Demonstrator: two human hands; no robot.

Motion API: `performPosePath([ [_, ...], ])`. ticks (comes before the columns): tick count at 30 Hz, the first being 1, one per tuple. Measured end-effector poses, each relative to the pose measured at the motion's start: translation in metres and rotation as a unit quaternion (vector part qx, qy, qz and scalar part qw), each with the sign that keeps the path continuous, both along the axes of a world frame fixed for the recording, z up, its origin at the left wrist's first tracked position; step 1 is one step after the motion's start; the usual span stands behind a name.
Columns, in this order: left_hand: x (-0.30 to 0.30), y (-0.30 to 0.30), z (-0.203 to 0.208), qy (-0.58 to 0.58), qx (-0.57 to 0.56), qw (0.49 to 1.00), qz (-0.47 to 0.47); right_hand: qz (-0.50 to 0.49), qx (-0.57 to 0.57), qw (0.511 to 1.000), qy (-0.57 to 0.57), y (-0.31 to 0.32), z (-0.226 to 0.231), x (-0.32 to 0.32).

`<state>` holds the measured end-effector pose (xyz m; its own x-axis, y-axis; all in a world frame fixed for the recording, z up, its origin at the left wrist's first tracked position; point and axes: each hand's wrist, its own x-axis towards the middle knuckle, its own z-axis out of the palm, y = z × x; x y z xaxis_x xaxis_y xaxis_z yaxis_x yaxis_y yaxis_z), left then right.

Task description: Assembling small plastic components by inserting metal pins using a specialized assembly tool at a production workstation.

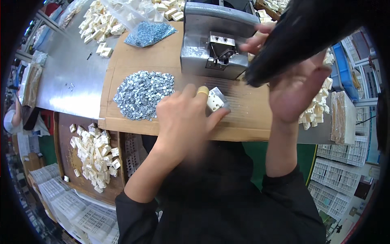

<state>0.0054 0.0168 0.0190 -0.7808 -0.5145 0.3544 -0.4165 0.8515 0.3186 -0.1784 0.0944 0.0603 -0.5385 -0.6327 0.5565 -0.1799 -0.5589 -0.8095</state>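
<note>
My left hand (178, 110), slightly blurred, grips a small cream plastic block (214, 101) with holes over the cardboard. A shiny grey face shows along the block's side. One finger wears a yellow band (202, 90). My right hand (290, 91) is raised to the right, palm showing, thumb stretched away from the fingers. Across it lies a long black object (296, 38), close to the camera, hiding the middle of the hand. Its kind is unclear. Fingertips show beyond it, beside a grey metal machine (195, 53) with a small steel fixture (222, 46).
Small metal pieces (144, 95) are heaped on the cardboard (122, 61). Behind them lies a clear bag of metal parts (149, 33). Cream blocks fill a wooden drawer (95, 156) and lie piled at back left (97, 22). More cream blocks (319, 103) lie at right.
</note>
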Motion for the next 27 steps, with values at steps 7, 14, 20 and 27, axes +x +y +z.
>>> performPosePath([
  [7,0.015,-0.006,-0.006,0.077,0.002,0.995,-0.069,-0.084,0.043,0.995,-0.036,0.086,-0.037,-0.025],
  [14,0.005,-0.011,-0.016,0.09,0.023,0.992,-0.085,-0.082,0.125,0.989,-0.006,0.127,-0.065,-0.013],
  [20,0.001,-0.012,-0.018,0.059,0.023,0.994,-0.088,-0.059,0.14,0.986,0.071,0.112,-0.062,0.004],
  [27,0.002,-0.014,-0.017,0.049,0.028,0.993,-0.105,-0.043,0.133,0.985,0.102,0.112,-0.064,0.008],
])
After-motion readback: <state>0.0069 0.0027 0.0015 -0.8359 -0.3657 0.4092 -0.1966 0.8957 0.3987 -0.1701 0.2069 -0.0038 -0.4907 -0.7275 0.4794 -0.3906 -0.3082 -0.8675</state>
